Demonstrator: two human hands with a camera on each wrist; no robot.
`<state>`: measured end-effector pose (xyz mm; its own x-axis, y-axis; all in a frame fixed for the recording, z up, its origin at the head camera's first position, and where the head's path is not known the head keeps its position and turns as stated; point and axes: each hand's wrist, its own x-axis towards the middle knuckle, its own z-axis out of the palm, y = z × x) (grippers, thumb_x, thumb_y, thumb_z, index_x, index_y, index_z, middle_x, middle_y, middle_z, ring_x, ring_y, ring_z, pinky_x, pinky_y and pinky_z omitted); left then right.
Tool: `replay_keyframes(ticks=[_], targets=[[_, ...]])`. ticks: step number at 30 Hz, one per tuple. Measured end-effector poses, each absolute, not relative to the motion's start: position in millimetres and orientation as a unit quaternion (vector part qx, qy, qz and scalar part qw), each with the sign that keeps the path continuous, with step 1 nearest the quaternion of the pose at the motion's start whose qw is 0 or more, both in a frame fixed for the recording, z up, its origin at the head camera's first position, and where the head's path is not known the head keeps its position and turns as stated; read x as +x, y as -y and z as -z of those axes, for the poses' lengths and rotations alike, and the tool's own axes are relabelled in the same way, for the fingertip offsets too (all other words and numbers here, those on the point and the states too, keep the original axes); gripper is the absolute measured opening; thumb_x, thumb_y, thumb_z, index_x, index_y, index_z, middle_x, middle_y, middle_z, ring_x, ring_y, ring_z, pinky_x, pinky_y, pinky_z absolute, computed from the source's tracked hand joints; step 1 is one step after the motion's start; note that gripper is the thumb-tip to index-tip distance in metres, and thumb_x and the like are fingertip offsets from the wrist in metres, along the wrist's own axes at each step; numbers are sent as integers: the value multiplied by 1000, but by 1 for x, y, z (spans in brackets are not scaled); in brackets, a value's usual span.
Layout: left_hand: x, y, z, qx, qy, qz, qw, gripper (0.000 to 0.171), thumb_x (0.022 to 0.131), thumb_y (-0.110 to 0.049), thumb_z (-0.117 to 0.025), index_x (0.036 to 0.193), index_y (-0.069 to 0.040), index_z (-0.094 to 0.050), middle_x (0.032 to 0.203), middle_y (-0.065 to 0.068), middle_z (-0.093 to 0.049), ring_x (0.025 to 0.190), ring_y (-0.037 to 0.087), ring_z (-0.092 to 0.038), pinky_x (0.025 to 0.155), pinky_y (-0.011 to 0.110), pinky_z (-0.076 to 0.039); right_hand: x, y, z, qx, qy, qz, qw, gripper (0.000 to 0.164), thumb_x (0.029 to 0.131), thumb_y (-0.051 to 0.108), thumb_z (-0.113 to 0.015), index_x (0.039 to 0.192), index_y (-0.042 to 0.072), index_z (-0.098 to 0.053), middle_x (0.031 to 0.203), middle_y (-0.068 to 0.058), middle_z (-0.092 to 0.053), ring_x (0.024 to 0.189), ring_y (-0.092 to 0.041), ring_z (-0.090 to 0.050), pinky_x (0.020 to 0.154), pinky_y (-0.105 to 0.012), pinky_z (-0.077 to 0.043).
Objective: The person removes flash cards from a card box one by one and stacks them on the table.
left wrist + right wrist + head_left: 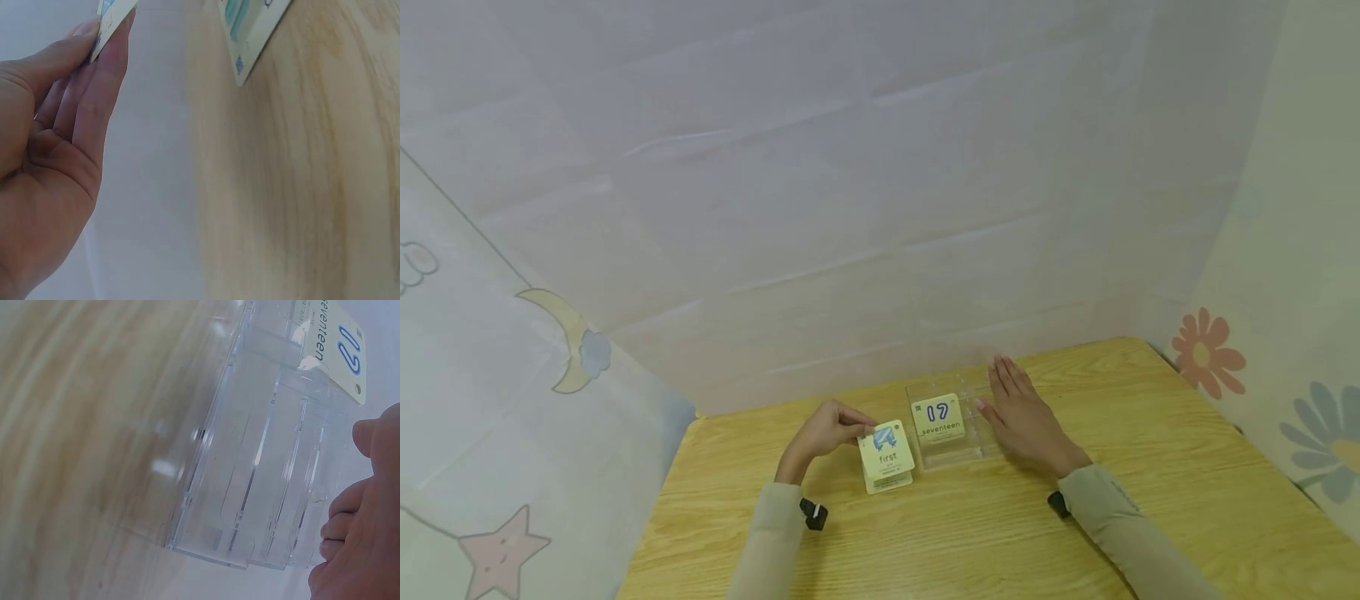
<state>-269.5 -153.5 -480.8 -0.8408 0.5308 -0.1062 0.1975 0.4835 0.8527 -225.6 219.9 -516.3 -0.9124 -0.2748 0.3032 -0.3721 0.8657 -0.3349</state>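
My left hand (827,429) pinches a pale yellow flash card (886,446) marked "first" by its upper left corner. In the left wrist view the thumb and fingers (112,81) grip that card's edge. Beneath it lies another flash card (891,484), mostly hidden by the upper one. To the right, a clear plastic card holder (951,454) stands on the table, with a "seventeen" flash card (937,417) in its left part. My right hand (1030,425) is at the holder's right side, fingers nearly straight; whether it touches the plastic I cannot tell.
The wooden table (880,550) meets a pale hanging sheet (850,250) just behind the card holder. Patterned sheets hang at both sides, with a moon (568,337) on the left and flowers (1208,354) on the right. Dark straps (814,513) sit at both wrists.
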Motion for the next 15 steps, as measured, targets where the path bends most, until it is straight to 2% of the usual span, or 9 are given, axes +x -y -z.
replay_keyframes(ticks=[15], targets=[[-272, 159, 503, 216, -845, -448, 194, 17, 101, -13, -71, 109, -3, -83, 106, 18, -81, 89, 23, -80, 83, 48, -67, -227, -222, 519, 165, 960, -201, 107, 73, 114, 37, -44, 161, -14, -21, 173, -32, -10, 163, -48, -10, 133, -62, -14]])
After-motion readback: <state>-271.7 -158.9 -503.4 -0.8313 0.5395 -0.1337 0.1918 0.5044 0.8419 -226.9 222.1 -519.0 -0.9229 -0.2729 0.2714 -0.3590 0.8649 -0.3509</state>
